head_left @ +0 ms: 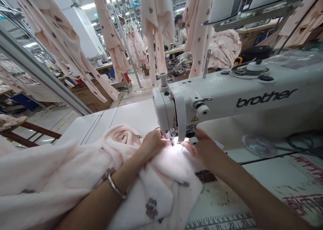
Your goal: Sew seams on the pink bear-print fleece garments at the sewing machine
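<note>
A pale pink plush fabric [161, 189] with small printed figures lies bunched across the sewing table and under the needle of a white sewing machine [222, 99]. My left hand [153, 142] is closed on the fabric just left of the lit presser foot [172, 141]. To the right of the needle, my right hand [199, 146] grips the cloth by its edge, its fingers partly hidden behind the machine's lower fittings. A silver bangle [115, 187] circles my left wrist.
Pink garments [157, 25] hang behind the machine. A metal post [45, 68] stands at the left, with a cardboard box [93, 93] beyond it. A printed ruler scale [222, 220] runs along the table's front. A clear plastic disc [259, 146] lies beneath the machine arm. A person [180, 30] is farther back.
</note>
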The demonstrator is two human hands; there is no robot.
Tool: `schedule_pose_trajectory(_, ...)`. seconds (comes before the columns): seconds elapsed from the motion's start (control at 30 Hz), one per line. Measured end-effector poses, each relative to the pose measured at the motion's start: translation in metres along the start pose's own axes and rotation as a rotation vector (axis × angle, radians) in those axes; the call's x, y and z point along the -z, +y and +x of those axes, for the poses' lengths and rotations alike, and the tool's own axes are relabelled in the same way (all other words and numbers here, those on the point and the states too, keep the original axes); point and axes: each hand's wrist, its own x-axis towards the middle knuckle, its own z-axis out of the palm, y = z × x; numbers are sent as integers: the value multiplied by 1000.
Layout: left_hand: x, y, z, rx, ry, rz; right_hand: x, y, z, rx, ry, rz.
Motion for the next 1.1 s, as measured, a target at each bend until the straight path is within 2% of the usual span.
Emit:
schedule_pose_trajectory(0.1,-1,-1,0,14,-1,2,14,-12,-24,89,52,-29)
schedule_pose_trajectory(0.17,-1,-1,0,22,-3,4,14,-22,-38,219,53,26)
schedule_pose_trajectory(0.23,-1,-1,-1,29,-4,9,6,-30,-46,289,32,70)
schedule_pose_trajectory(0.37,-1,1,-5,49,2,28,-5,-35,-51,261,62,83)
schedule_pose_trajectory(0.47,-2,3,-7,63,1,39,0,-33,-52,303,48,84)
schedule_pose_trajectory(0.67,-1,5,-8,88,-1,48,4,-32,-43,287,-4,30)
schedule_pose_trajectory(0.77,-1,5,-9,97,5,54,4,-34,-40,300,28,72)
schedule_pose_trajectory(0.97,-1,5,-10,117,13,49,5,-39,-48,234,-9,75)
schedule_pose_trajectory(1.1,-2,6,-11,135,25,43,4,-30,-47,199,-1,137)
